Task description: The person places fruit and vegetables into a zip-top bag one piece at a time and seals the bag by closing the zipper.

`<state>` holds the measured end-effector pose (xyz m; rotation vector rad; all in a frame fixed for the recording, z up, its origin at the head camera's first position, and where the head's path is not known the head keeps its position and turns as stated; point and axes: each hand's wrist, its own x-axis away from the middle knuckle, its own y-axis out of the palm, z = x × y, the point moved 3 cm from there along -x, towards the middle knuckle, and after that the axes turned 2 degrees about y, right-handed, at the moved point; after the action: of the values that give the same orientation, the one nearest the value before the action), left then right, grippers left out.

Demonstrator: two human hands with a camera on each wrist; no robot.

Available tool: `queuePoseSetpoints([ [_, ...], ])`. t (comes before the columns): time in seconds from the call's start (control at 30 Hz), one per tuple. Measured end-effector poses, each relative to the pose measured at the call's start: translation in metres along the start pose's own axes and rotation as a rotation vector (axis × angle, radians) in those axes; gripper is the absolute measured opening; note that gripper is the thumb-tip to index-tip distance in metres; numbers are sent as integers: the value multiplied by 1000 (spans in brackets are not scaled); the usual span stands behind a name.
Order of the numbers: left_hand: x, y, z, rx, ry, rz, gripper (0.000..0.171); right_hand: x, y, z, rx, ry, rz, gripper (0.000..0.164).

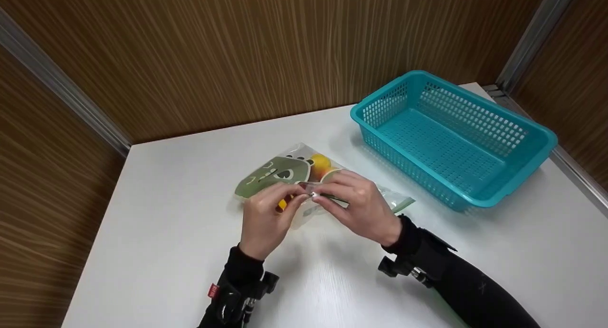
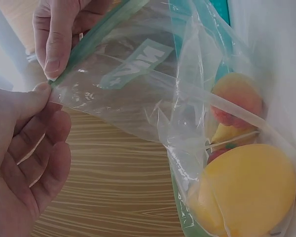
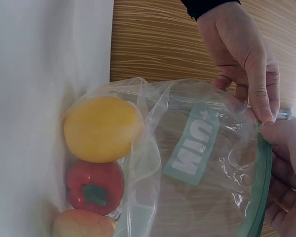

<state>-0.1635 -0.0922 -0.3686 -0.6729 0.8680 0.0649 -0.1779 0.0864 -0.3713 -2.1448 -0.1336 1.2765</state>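
Observation:
A clear zip bag (image 1: 278,176) with a green cartoon face printed on it is between both hands over the white table. My left hand (image 1: 266,219) pinches one end of the bag's green zip strip (image 3: 259,197) between thumb and fingertips. Right beside it, my right hand (image 1: 358,202) pinches the same strip, the fingertips of both hands almost meeting. Inside the bag, in the right wrist view, lie a large yellow fruit (image 3: 101,131), a red bell pepper (image 3: 93,185) and a peach-coloured fruit (image 3: 81,227). The left wrist view shows the bag's mouth edge raised above its contents.
A turquoise plastic basket (image 1: 441,171) with perforated walls stands at the table's back right. Wood-grain panels (image 1: 247,57) rise behind the white table (image 1: 161,214) and along its sides.

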Motion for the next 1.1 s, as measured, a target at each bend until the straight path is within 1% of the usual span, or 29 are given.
queuePoseSetpoints([
  [0.13,0,-3,-3,5,-30,-11,14,0,0,1,23,4,-13,17],
  [0.23,-1,-9,-8,1,-83,-10,14,-1,-1,3,45,19,-13,17],
  [0.37,-2,-21,-17,-4,-153,35,14,-1,-3,5,68,56,-18,16],
  [0.5,-4,-30,-26,-12,-200,81,14,-1,-4,7,87,77,-25,16],
  [0.83,-4,-43,-45,-38,-294,149,15,0,-4,9,110,114,-50,15],
  [1.1,-3,-49,-55,-68,-336,170,16,-2,-6,9,148,130,-98,15],
])
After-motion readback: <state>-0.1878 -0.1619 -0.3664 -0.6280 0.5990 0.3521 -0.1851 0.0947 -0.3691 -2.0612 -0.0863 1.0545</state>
